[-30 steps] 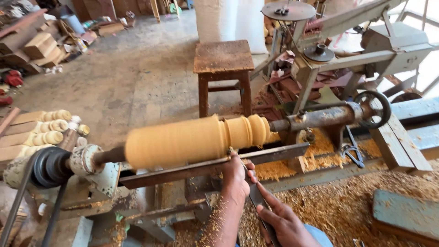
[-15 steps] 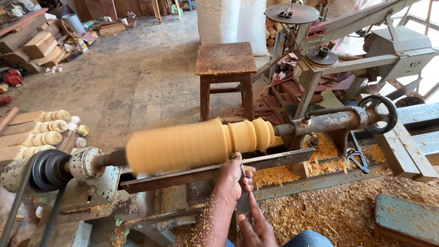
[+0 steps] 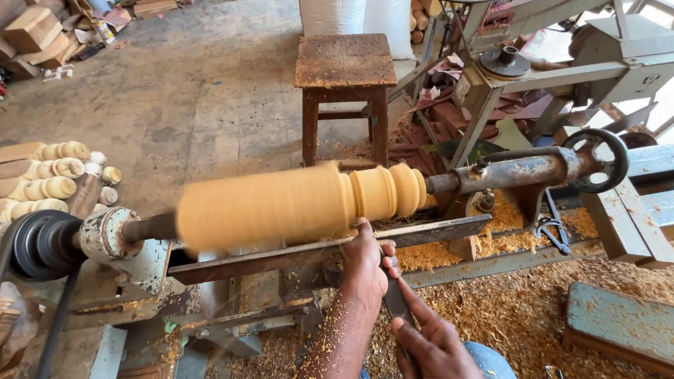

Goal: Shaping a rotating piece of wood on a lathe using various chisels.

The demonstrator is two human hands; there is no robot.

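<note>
Sawdust and pale shavings are covering the workshop floor [image 3: 533,309] around the lathe, and a bare concrete floor is stretching away beyond it.

Nearest the camera, the right hand [image 3: 435,344] is closing round the handle end of a dark, flat steel turning chisel [image 3: 395,302]; the handle itself is hidden in the palm and running off the bottom edge. Just ahead of it and to its left, the left hand [image 3: 366,263] is pressing down over the chisel's blade on the long rusty iron tool rest [image 3: 435,230], fingers curled narrow over the bar. The cutting tip is hidden under those fingers, so whether it is touching wood cannot be told.

Directly beyond the left hand, just past the rest, the spinning yellow wooden cylinder with beaded rings [image 3: 302,203] is lying crosswise, its long axis running left to right, blurred by motion. The left hand is nearer to it.

Farther off, a worn brown wooden stool [image 3: 344,70] is standing well apart.
</note>
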